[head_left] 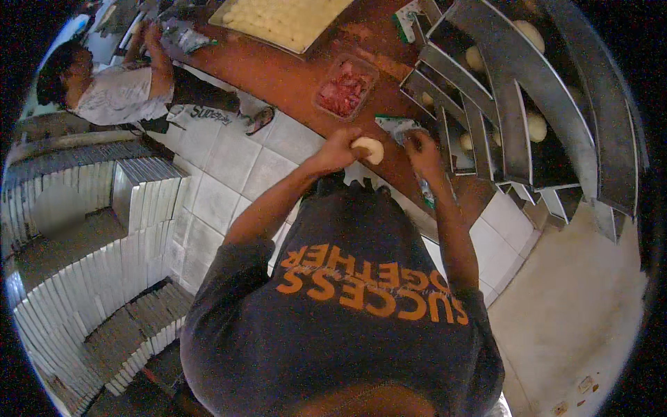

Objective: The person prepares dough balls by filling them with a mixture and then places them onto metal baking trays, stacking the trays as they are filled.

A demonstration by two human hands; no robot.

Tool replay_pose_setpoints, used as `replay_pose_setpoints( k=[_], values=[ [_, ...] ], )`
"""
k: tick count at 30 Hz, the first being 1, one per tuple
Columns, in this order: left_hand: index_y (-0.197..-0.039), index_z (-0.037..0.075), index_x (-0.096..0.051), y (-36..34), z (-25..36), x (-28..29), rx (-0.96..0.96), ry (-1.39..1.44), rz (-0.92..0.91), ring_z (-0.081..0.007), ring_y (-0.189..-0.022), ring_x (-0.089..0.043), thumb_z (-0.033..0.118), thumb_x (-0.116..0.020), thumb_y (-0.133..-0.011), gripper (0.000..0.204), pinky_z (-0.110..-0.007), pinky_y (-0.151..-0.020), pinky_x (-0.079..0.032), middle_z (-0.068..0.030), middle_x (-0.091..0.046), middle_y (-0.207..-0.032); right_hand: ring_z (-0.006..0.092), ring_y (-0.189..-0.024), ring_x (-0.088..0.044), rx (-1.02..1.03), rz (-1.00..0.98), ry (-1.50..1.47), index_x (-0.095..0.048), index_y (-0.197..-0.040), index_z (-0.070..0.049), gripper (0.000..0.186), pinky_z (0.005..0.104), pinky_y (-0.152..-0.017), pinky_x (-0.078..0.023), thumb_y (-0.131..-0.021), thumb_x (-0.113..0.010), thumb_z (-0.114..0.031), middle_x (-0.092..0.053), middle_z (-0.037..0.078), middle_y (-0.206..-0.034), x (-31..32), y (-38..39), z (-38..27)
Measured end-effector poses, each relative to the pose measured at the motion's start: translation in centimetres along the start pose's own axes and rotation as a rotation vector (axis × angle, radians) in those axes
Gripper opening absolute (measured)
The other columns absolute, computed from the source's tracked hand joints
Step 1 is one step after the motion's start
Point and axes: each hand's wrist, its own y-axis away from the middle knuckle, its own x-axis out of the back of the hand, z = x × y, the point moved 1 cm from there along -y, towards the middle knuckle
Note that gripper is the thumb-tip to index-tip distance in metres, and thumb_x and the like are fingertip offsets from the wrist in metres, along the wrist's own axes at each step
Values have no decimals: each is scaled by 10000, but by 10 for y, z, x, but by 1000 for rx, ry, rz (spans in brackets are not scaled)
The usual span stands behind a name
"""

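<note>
My left hand [342, 149] is closed around a pale, flattened round of dough [370, 150] near the edge of the brown table. A little to its right, my right hand [422, 154] has its fingers curled down at a green-and-white plastic bag [397, 126]. What those fingertips grip, if anything, is too small and blurred to make out. Just beyond my hands sits a clear plastic tub [376, 75] with chopped red pieces in it.
At the far edge lies a metal tray [300, 50] of many pale dough pieces. Dark metal pans [517, 132] with dough balls [536, 127] stack up on the right. Silver-edged pans [76, 299] fill the left. Another person [118, 90] works at the far left.
</note>
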Motion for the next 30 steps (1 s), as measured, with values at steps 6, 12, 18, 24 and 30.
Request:
replay_pose_setpoints(
  k=[6,12,18,24,30],
  values=[
    [-851,28,-606,-19,-74,-28,-220,-761,385,-297,-792,-548,118,-579,-707,173,-380,-689,-448,-162,-559,-924,372,-930,-505,25,23,301,-513,-1021,0,419,419,-798,-411,-673,-638,-197,-503,217,-999,-9,-23,4],
    [-824,45,-603,-10,-71,-54,147,-680,6,-327,-808,-561,177,-544,-730,172,-417,-727,-445,-179,-582,-851,393,-987,-489,22,-53,589,-316,-1215,-16,752,441,-800,-417,-604,-702,-223,-487,282,-1048,-24,-34,7],
    [-947,6,-593,-46,-85,-37,53,76,204,-238,-805,-591,190,-554,-791,244,-378,-675,-471,-122,-617,-860,401,-857,-550,23,-218,389,-302,-1223,-14,743,460,-739,-447,-603,-684,-163,-565,246,-912,-39,-42,70],
    [-1070,-23,-493,-51,-83,-37,416,879,410,-236,-898,-555,116,-477,-845,265,-378,-776,-483,-127,-554,-1011,400,-747,-565,126,-160,229,-418,-1164,-20,577,446,-634,-454,-629,-620,-94,-575,249,-837,-10,-35,47],
    [-1085,-19,-452,-65,-86,-45,375,1193,319,-265,-904,-555,109,-453,-861,258,-384,-770,-511,-136,-528,-1023,382,-827,-557,-22,-295,213,-446,-1198,-97,580,450,-735,-453,-650,-634,-130,-573,225,-918,10,-20,19]
  ],
)
